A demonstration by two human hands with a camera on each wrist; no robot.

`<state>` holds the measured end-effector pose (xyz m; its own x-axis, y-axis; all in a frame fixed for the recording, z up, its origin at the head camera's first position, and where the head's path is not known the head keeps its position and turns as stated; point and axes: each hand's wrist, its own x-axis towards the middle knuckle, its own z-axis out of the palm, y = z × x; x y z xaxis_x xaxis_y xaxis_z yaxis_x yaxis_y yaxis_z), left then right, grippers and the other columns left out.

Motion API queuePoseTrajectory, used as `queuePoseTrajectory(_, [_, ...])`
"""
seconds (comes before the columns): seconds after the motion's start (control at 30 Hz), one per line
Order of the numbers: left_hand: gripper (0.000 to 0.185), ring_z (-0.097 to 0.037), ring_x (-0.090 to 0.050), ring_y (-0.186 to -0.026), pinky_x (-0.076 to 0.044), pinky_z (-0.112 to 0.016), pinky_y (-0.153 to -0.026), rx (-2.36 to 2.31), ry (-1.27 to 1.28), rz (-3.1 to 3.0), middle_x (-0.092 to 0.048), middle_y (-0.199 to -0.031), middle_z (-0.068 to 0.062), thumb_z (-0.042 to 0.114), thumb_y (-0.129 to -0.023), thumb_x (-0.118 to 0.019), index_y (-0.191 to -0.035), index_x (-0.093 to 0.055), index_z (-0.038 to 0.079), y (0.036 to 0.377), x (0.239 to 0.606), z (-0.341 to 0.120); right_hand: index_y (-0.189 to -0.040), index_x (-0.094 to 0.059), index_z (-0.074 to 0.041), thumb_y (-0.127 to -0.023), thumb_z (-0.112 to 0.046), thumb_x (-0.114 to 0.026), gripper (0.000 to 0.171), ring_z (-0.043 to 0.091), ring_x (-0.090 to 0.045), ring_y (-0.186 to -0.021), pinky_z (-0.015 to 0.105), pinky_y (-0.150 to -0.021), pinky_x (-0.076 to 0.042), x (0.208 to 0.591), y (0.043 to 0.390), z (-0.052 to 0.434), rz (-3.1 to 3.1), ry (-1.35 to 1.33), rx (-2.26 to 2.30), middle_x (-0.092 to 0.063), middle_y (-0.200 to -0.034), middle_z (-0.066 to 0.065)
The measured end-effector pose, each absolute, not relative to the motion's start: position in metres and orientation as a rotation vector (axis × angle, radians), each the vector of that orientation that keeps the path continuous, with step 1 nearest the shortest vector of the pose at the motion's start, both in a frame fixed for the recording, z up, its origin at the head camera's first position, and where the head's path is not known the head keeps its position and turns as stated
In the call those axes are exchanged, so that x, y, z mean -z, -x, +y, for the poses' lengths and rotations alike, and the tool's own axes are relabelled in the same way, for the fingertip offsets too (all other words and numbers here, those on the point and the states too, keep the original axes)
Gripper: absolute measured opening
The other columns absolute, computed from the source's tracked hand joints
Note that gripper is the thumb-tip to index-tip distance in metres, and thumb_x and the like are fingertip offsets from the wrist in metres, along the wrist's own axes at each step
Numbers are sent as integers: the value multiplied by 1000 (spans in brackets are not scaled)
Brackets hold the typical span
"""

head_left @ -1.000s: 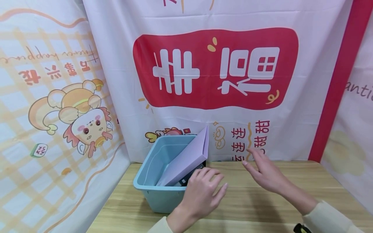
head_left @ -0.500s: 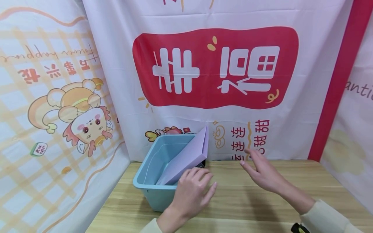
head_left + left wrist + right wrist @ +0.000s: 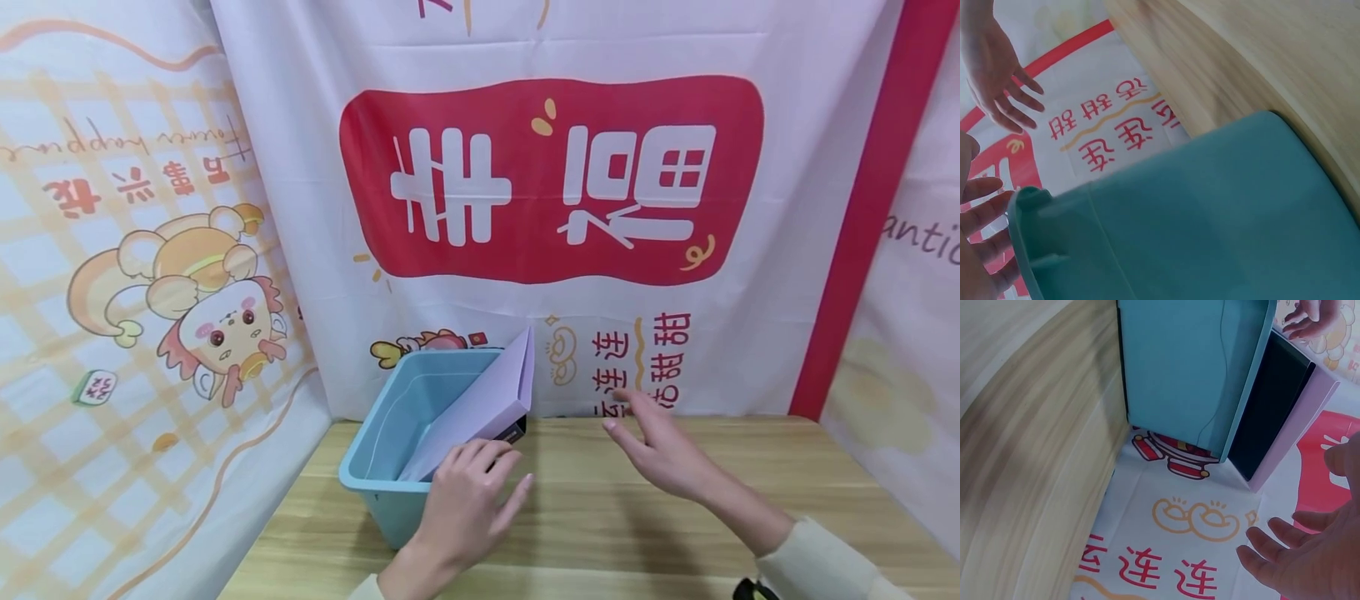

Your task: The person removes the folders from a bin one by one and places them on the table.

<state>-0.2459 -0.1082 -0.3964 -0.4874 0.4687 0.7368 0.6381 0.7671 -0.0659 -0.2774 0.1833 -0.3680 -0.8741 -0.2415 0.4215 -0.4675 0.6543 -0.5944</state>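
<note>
My left hand [image 3: 465,500] covers the near right corner of the bin [image 3: 390,425], so I cannot tell whether my fingers touch the rim or the folder [image 3: 483,404] there. The folder's lower end is sunk behind the bin wall, and the dark thing [image 3: 513,432] under it shows only as a sliver. In the left wrist view my hand [image 3: 979,237] is cut by the left edge, and the bin [image 3: 1210,219] runs off the bottom. In the right wrist view my right hand [image 3: 1310,556] is cropped at the lower right corner, and the table [image 3: 1029,444] is blurred.
</note>
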Motion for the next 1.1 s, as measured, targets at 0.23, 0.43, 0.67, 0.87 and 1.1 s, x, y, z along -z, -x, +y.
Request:
queuePoseTrajectory(0.23, [26,-18,-65,-102,-52,-41,-88,297,783,-2185,-69,-109,4,40,-100,-61,-106,-74,19,246,402,-122,-146,-46,-1,-107,-35,-54,52,40,-56,-126,60,-99,-47,368,279,177,-2553,-592,-1094,-54,-141,22])
queuePoseTrajectory(0.43, [31,-18,-66,-102,-52,-42,-87,314,730,-2220,-70,-111,4,45,-101,-60,-107,-76,19,244,404,-134,-144,-48,0,-106,-29,-57,48,41,-58,-124,59,-99,-48,368,283,171,-2545,-626,-1129,-57,-137,22])
queuePoseTrajectory(0.67, [32,-17,-65,-104,-51,-43,-89,304,673,-2256,-71,-111,6,47,-99,-63,-109,-76,20,241,409,-149,-141,-50,-1,-106,-27,-57,44,38,-60,-120,57,-96,-50,366,281,164,-2521,-656,-1126,-60,-132,19])
queuePoseTrajectory(0.87, [40,-17,-65,-105,-51,-44,-90,274,626,-2311,-71,-110,6,55,-100,-58,-112,-75,20,239,415,-166,-142,-49,-1,-106,-28,-57,46,37,-60,-120,56,-96,-51,366,280,158,-2523,-663,-1200,-60,-132,18])
queuePoseTrajectory(1.1, [42,-18,-65,-102,-50,-46,-88,198,618,-2352,-71,-107,5,56,-101,-55,-112,-74,20,237,423,-181,-145,-47,-2,-106,-29,-57,48,34,-60,-120,55,-98,-50,365,281,152,-2538,-666,-1208,-60,-134,17])
